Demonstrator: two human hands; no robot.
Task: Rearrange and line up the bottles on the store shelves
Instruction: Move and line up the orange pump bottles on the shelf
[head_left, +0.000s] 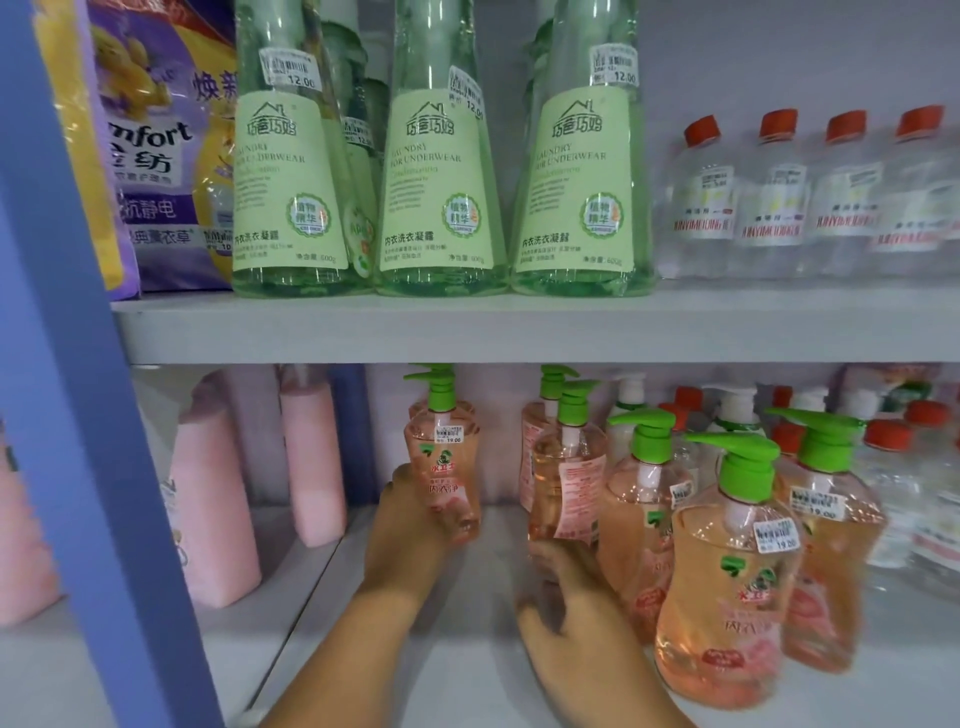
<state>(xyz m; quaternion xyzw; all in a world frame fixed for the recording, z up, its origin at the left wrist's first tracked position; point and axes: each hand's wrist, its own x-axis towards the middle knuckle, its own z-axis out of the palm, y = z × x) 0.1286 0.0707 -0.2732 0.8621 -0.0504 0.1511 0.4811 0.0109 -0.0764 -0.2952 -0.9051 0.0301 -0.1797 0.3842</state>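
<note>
Fingers (457, 519) of the left hand (410, 535) curl round the lower body of a pink pump bottle (444, 467) just left of the frame's centre, the thumb on its left side; the bottle stands upright or nearly so, though whether its base touches the lower shelf (467, 665) cannot be told. The left forearm rises from the bottom edge of the frame toward it. The right hand (571, 618), lower centre, wraps round the base of a second pink pump bottle (566, 478), which tilts slightly; the hand is motion-blurred, so the exact lie of its fingers is unclear, but it grasps the bottle from below and the left.

To the right of that bottle, three more pink pump bottles (727, 571) with green pumps stand close together on the lower shelf (the nearest one largest in view, with a 19.00 price sticker), and two others stand further back behind the held ones.

At the lower right, clear bottles with red caps (893, 493) crowd the shelf. At the lower left stand pale pink bottles (311, 457).

On the upper shelf (519, 327), three tall green bottles (436, 171) stand in a row at the top centre, a purple bag (161, 156) at the upper left, and clear red-capped bottles (779, 197) at the upper right. A blue upright (67, 364) runs down the left side.
</note>
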